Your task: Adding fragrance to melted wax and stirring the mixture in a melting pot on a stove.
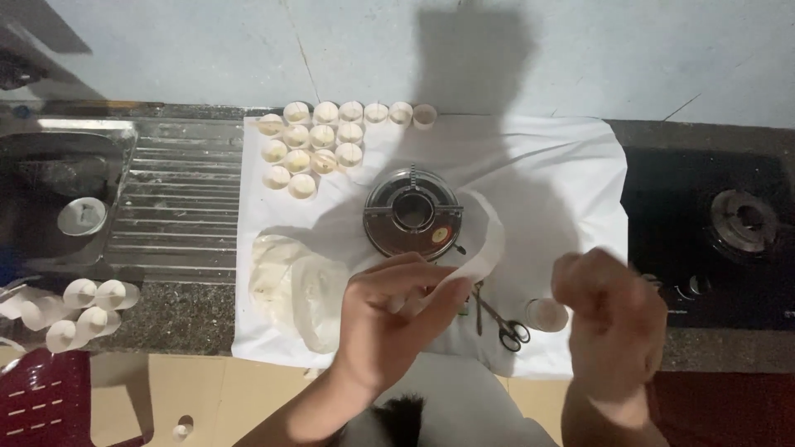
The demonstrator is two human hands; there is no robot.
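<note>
A long white paper strip (484, 248) arcs up over the counter, curling from near the round metal burner (412, 213) down into the left hand (389, 319). The left hand's fingers are pressed together on the strip's lower end, pinching it above the front edge of the white cloth (571, 174). The right hand (611, 310) hangs just to the right, blurred, fingers curled in; whether it grips anything I cannot tell, and it looks apart from the strip.

Below the strip, on the cloth, lies a pair of scissors (503, 323), handles toward the person, and just beside them a small round cup (546, 314) near the right hand. To the left of the left hand sits a pile of crumpled white wrappers (294, 285). At the cloth's far left corner a cluster of small pale cups (319, 145) stands in rows, some running along the back edge.

Further out: a steel draining board (178, 199) and sink (58, 182) on the left, more white cups lying on their sides (83, 306) at the counter's front left, a black gas hob (729, 223) on the right, and a red plastic stool (41, 397) down at lower left.
</note>
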